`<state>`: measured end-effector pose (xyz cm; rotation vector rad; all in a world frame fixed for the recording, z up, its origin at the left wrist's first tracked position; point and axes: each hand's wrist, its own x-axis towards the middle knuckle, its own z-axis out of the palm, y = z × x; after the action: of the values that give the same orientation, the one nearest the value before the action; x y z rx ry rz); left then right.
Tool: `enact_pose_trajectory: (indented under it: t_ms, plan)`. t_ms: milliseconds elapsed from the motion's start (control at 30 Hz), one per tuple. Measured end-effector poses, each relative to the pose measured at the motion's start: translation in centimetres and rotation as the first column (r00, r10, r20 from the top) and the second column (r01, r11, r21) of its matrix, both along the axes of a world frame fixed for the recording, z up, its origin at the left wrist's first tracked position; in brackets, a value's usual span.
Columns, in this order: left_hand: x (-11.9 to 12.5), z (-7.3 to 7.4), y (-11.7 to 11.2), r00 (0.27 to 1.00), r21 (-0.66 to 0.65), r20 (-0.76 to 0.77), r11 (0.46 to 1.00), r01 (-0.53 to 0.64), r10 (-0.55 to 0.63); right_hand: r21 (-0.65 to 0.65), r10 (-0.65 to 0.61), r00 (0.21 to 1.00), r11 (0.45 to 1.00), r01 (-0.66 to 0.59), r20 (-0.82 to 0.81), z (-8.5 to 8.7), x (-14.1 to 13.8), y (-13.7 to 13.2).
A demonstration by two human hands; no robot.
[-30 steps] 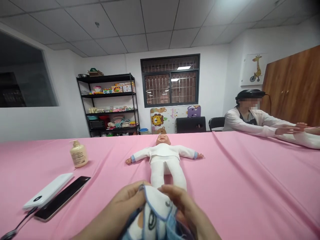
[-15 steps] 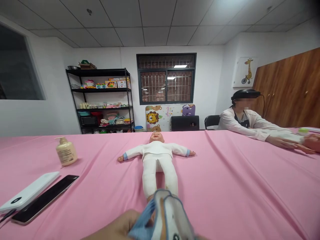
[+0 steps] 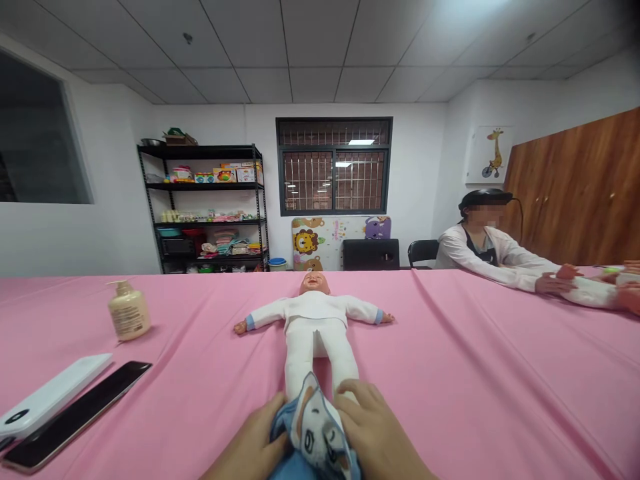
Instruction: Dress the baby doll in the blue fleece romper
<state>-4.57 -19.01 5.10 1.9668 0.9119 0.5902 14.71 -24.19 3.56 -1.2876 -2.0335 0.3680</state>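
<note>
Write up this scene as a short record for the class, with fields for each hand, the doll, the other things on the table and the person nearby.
Left hand: grips the blue-edged white towel, which has a printed cartoon face
Right hand: grips the same towel from the other side
Doll: baby doll in white, on its back, arms out, legs reaching the towel
Surface: pink-covered table
Also on table: pump bottle, white power bank, black smartphone
Nearby: seated person, hands on a second doll
</note>
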Motion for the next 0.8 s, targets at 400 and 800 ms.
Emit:
enact_pose_trajectory:
  t_ms: [400,800]
  plan:
    - [4.1,-3.2,11.7,0.986,0.038,0.047,0.986,-0.16,0.158,-0.202,0.009,0.905,0.976,0.086,0.426,2.3,0.9,9.2]
    - [3.3,-3.3,13.0,0.893,-0.422,0.448,0.89,0.17,0.041,-0.341,0.02,0.928,0.927,-0.157,-0.372,0.1,2.8,11.3]
